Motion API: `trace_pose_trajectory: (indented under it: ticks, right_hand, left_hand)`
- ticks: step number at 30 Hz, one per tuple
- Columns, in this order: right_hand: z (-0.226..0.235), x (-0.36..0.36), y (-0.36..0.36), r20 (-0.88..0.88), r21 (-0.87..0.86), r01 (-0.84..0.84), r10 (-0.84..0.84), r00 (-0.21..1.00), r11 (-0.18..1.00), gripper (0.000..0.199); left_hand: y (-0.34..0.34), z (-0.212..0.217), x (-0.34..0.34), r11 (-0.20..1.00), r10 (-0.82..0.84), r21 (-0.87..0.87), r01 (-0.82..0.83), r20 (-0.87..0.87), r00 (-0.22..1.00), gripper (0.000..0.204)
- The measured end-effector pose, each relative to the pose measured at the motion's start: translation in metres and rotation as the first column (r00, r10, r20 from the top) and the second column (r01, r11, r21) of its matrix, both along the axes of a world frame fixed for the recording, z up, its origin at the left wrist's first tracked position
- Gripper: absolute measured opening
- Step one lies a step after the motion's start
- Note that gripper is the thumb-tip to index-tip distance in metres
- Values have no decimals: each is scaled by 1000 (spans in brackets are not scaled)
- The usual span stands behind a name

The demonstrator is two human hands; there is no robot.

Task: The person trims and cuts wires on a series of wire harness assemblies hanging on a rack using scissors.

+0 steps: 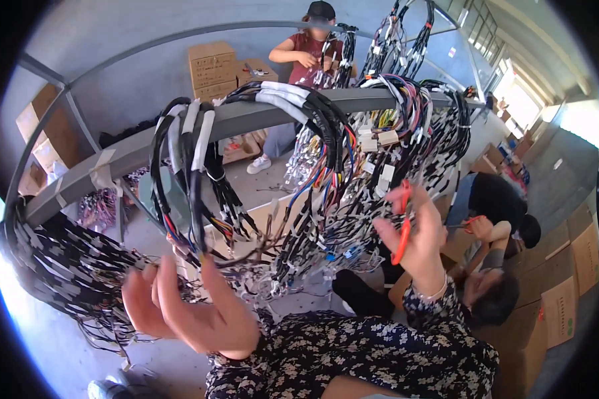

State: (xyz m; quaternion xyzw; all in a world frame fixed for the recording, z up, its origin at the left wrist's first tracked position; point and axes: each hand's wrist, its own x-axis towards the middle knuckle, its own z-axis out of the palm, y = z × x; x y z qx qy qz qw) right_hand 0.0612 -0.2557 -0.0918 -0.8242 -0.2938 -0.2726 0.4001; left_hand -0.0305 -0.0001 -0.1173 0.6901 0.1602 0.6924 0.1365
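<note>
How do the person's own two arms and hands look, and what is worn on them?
Both hands are bare, without gloves. The left hand shows no ring or band that I can see. The right hand has a thin light bracelet at the wrist. Just below it begins a dark sleeve printed with small white flowers, the same fabric that covers the body at the lower edge.

Left hand (193, 312) open, right hand (416, 233) clenched

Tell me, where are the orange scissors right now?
The orange scissors are in the person's right hand, right of centre in the head view, raised against the hanging wire bundles under the grey rail.
</note>
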Motion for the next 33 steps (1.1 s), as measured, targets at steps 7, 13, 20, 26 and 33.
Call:
trace_pose_trajectory:
  ticks: [7,13,20,26,33]
  right_hand:
    - [-40,-6,12,-53,25,38,-37,998,999,40]
    - [-65,3,9,93,46,73,-77,993,996,30]
    - [-84,3,9,-330,590,-60,309,892,805,5]
    - [-89,14,17,-287,692,-106,406,868,714,5]
    - [-75,19,27,-158,652,-303,516,842,695,15]
  left_hand:
    - [-75,-7,35,503,-862,-340,795,-259,435,43]
    - [-61,-28,35,486,-855,-399,777,-35,517,27]
    - [-61,-2,42,816,-441,286,502,-252,861,37]
    - [-31,-22,15,900,-425,99,424,-14,905,28]
    - [-37,13,20,971,-105,234,49,232,967,24]
